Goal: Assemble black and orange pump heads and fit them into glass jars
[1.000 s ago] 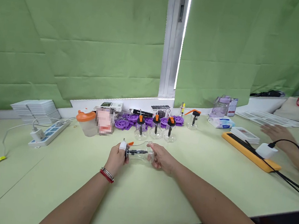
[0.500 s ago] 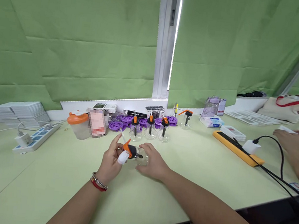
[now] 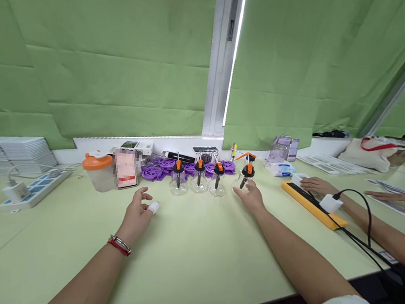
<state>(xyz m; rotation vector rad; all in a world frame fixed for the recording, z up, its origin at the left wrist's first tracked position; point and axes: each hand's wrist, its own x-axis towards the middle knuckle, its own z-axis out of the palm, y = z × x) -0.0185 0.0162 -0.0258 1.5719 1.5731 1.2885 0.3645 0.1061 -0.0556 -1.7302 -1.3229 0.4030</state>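
The right hand (image 3: 254, 197) is being held at the small clear jar (image 3: 246, 175), the rightmost of the row at the back of the pale green table (image 3: 191, 248). Fingertips are just touching its base on the near side; fingers loosely spread, not wrapped round it, so nothing is being gripped as far as can be told. The left hand (image 3: 139, 213) is being rested on the table, well apart from the jar, fingers half open and empty, w/ a white wrap on one fingertip.

Handling, as judged: the jar is probably light, rigid and smooth, likely clear plastic or thin glass, so slippery and easily tipped, esp. w/ the top-heavy fitting. A hold is best taken round the clear body, low down, not by the thin tube.

Looks: a squat see-through body, black cap, orange lever on top, thin dark stem going down inside. It is standing upright, approx. in line w/ three similar jars (image 3: 198, 177) to its left, purple discs (image 3: 152, 171) lying behind them. Another person's hands (image 3: 314, 185) are being kept at the orange power strip (image 3: 313, 206) further right.
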